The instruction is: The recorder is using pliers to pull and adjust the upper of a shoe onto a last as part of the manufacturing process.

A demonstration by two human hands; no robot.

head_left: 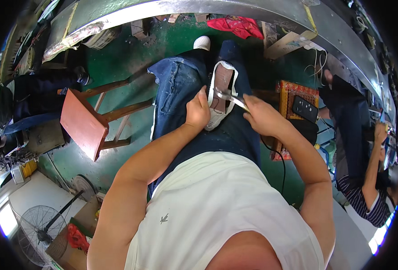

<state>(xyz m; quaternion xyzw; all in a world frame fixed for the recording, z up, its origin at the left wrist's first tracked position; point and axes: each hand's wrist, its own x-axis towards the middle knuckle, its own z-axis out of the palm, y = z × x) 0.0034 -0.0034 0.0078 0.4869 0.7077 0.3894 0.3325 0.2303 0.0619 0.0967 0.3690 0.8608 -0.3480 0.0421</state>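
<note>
On my lap lies a shoe [224,80], sole side up, with a brown bottom board and a white upper edge around it. My left hand [198,109] grips its left side, the thumb pointing up along the rim. In my right hand [264,115] is a shiny metal hand tool [233,99] with a hammer-like head. That head is over the shoe's middle, close to the board; whether it touches cannot be made out. Blue denim cloth [177,85] covers my legs beneath the shoe.
At the left stands a reddish wooden stool [84,125]. A woven-topped seat [286,105] at the right bears a black device [305,108]. A metal bench edge [199,8] runs across the far side. Co-workers sit at both sides; a fan [41,235] stands lower left.
</note>
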